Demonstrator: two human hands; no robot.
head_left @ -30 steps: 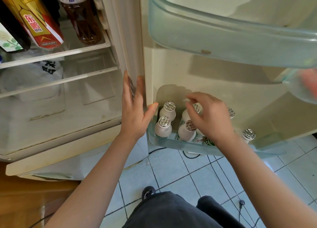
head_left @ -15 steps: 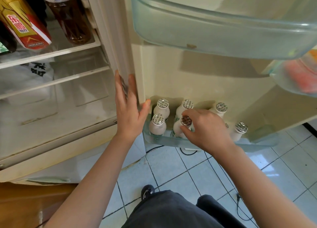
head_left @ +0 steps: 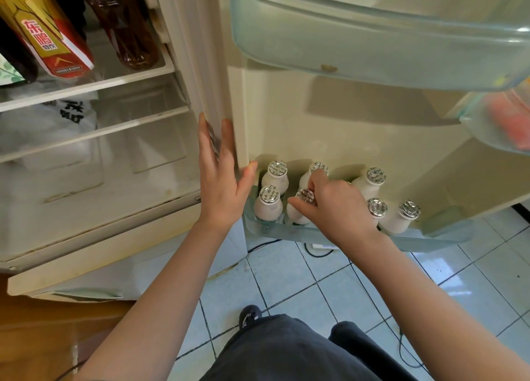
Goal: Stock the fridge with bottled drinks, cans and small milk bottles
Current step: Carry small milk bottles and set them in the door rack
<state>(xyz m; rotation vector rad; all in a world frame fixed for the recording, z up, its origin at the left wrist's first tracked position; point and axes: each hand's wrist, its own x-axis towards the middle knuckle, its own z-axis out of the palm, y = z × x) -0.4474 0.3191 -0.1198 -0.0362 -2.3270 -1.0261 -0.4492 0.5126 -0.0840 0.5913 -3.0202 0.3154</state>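
Observation:
Several small white milk bottles with silver foil caps stand in the bottom door shelf (head_left: 430, 238) of the open fridge. My right hand (head_left: 335, 208) reaches in among them and pinches the capped neck of a front-row milk bottle (head_left: 296, 215). Another milk bottle (head_left: 268, 207) stands to its left, and two more (head_left: 398, 218) stand to the right. My left hand (head_left: 219, 185) rests flat with straight fingers against the hinge edge of the door, thumb at the shelf's left end.
Inside the fridge an upper shelf holds a brown tea bottle (head_left: 126, 30) and a red-and-gold carton (head_left: 54, 36). A white plastic bag (head_left: 48, 122) lies on the shelf below. A larger door shelf (head_left: 372, 50) hangs overhead. Cables run across the tiled floor (head_left: 315, 283).
My right hand has shifted from the back-row bottles to the front-row bottle and now pinches its cap. The left hand has stayed on the door edge.

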